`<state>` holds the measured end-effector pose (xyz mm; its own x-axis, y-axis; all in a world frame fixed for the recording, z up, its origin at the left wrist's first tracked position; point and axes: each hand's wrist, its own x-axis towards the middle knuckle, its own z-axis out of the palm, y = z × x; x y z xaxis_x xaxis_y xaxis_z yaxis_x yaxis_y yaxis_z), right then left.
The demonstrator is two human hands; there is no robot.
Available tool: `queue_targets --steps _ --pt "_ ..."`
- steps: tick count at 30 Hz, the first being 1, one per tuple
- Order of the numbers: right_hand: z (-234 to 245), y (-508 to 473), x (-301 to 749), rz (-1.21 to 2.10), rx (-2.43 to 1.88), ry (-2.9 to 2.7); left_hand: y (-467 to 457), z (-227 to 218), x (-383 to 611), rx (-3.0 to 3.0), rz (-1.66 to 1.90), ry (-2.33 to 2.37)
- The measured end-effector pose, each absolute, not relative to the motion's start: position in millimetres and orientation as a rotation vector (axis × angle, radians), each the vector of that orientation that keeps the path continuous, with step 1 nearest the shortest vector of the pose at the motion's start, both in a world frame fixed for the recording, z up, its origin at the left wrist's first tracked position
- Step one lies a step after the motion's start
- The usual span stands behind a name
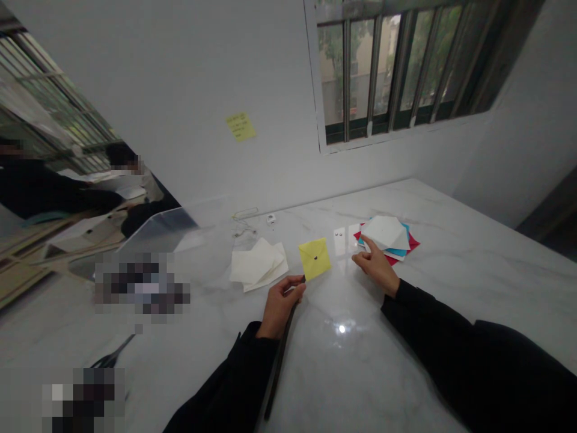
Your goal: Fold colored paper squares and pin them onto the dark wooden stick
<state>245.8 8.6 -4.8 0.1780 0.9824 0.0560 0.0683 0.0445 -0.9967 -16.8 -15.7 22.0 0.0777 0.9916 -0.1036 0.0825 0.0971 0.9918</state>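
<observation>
Left grip (280,307) closed on a dark strip (282,355); right grip (376,267) half open, empty, beside a coloured paper stack (385,234) (yellow envelope (314,258) already folded).

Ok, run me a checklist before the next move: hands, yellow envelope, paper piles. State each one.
1. Left hand gripping the long dark stick: ok.
2. Stick's upper end touching the yellow envelope: cannot tell; it ends right by the envelope's lower corner.
3. Yellow envelope lying flat, dark stud showing: ok.
4. Right hand at the coloured paper pile: ok; its forefinger reaches the pile's edge.
5. White paper pile apart from the yellow envelope: ok; a gap of table shows between them.
</observation>
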Motion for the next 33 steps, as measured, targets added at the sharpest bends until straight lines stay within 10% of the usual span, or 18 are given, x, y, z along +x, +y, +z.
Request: queue_targets --steps 6,12,33 --pt "6.1 -3.4 234.1 1.111 -1.279 -1.176 -15.6 22.2 -16.3 1.252 1.014 1.252" --pt "33.1 -41.1 211.5 2.795 0.091 -2.185 -16.1 23.8 -16.7 1.267 1.027 1.227" --pt "5.9 -39.4 191.0 1.879 -0.752 -1.610 -33.1 32.9 -5.5 0.687 1.016 0.688"
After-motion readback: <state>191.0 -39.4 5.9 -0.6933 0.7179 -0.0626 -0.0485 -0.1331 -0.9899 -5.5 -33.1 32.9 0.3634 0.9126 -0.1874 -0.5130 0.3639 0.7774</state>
